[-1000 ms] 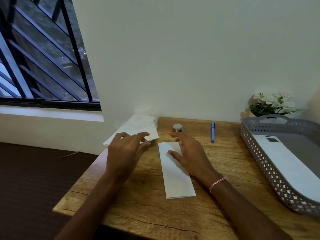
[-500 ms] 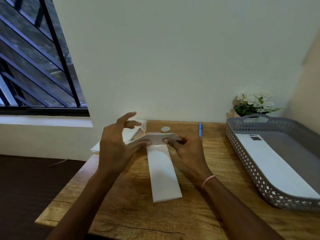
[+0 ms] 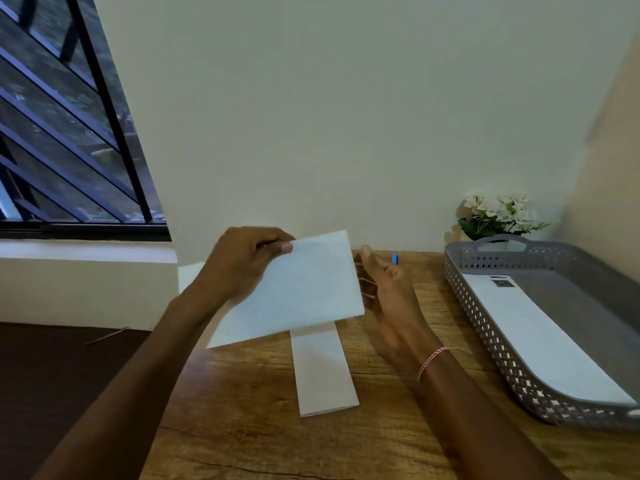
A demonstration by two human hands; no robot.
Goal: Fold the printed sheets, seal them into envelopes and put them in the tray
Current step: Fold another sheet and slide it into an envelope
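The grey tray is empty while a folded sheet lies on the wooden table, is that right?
Not empty: the head view shows one long white envelope lying in the grey tray. The folded sheet does lie on the wooden table.

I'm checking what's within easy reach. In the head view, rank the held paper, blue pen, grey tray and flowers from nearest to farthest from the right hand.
1. held paper: at the fingertips of the right hand, on its left.
2. blue pen: just beyond the thumb, near the wall.
3. grey tray: off to the right.
4. flowers: behind the tray, against the wall.
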